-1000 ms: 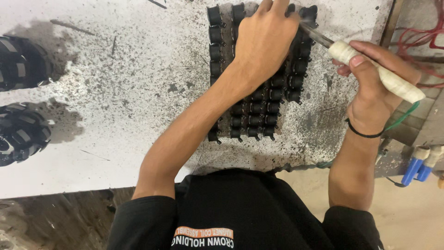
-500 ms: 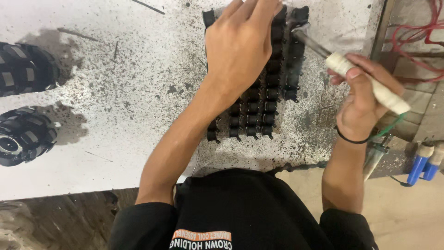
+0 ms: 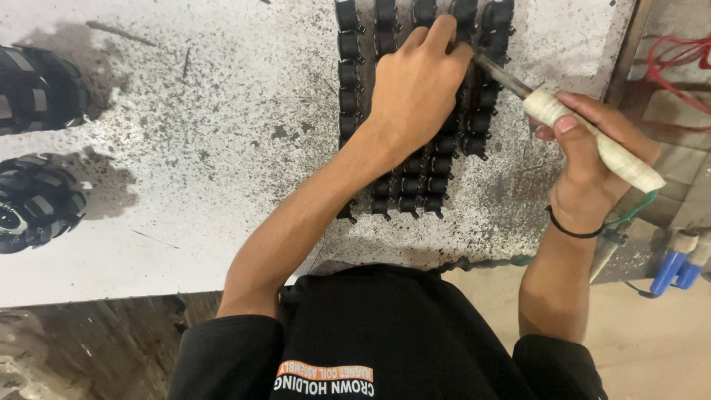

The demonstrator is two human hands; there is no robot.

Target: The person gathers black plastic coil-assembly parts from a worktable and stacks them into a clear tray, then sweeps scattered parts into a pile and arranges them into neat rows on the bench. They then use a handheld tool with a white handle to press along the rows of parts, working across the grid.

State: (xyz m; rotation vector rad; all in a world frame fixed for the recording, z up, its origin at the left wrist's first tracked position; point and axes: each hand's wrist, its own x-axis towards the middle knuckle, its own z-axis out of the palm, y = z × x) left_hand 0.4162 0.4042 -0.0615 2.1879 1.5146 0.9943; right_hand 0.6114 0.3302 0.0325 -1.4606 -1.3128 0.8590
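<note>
Several small black coil bobbins [image 3: 415, 185] lie in rows on a white, soot-speckled tabletop [image 3: 207, 170]. My left hand [image 3: 418, 89] rests flat on top of the rows, fingers pressed on a bobbin near the far end. My right hand [image 3: 592, 159] grips a soldering iron [image 3: 585, 130] by its white cloth-wrapped handle. The iron's metal tip slants toward the bobbin under my left fingertips; the tip's end is hidden behind those fingers. A black band circles my right wrist.
Two round black stator cores [image 3: 33, 200] sit at the table's left edge. Red wires [image 3: 670, 63] hang at the right beyond the table rim. A green cable [image 3: 629, 215] and a blue plug [image 3: 670, 270] lie at the lower right.
My left hand has slid a little nearer along the bobbin rows. The iron's tip has come in closer to my left fingertips.
</note>
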